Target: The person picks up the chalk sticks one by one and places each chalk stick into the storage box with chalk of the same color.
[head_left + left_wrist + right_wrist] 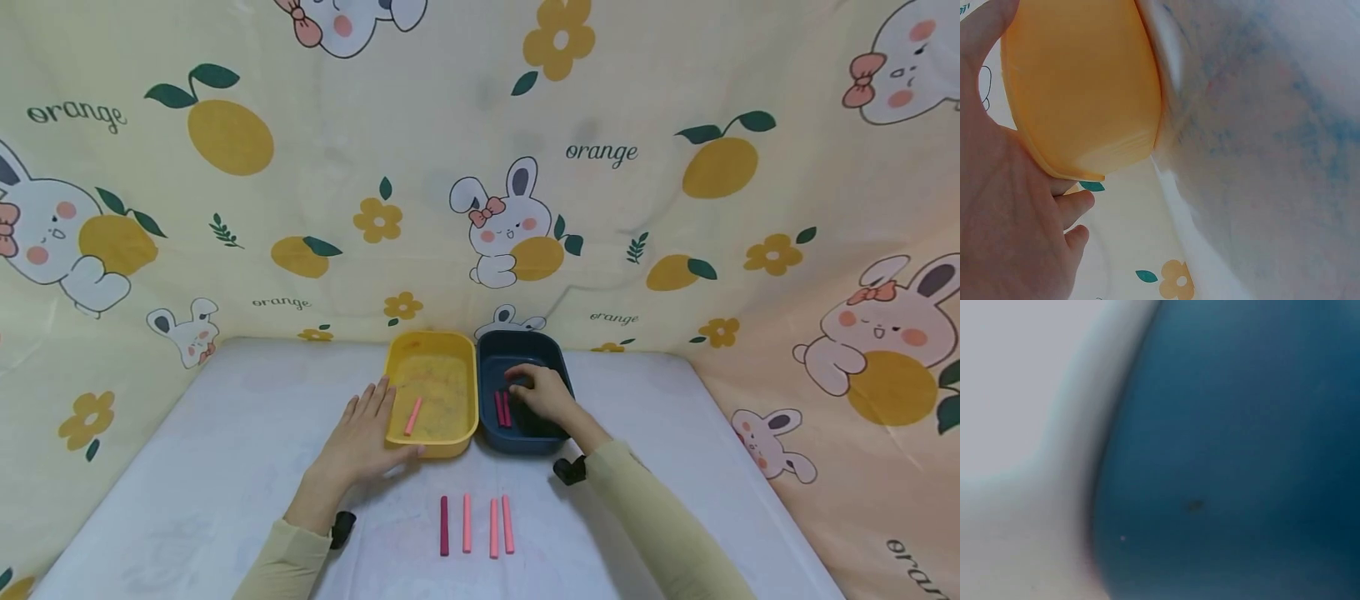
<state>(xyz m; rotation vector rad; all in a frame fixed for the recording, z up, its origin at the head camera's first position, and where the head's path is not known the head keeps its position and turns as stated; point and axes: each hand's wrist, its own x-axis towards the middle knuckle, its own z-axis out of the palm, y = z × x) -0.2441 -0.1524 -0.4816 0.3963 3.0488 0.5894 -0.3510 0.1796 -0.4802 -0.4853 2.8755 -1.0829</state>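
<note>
My left hand (366, 435) rests against the left and front rim of a yellow plastic box (441, 450), fingers stretched along its side. In the left wrist view, the hand (1013, 181) touches the rim of that box (1085, 87). A light pink stick (413, 416) lies in the yellow box. My right hand (546, 393) reaches over a dark blue box (517, 444), its fingers bent and nothing visible between them. Below its fingertips, two dark pink sticks (502, 409) lie side by side in this box. The blue box's wall (1210, 437) fills much of the right wrist view.
In front of the boxes, a dark pink stick (444, 526) and three light pink sticks (494, 527) lie in a row on the white-covered table (187, 467). The two boxes stand side by side near the patterned cloth (420, 167) at the back.
</note>
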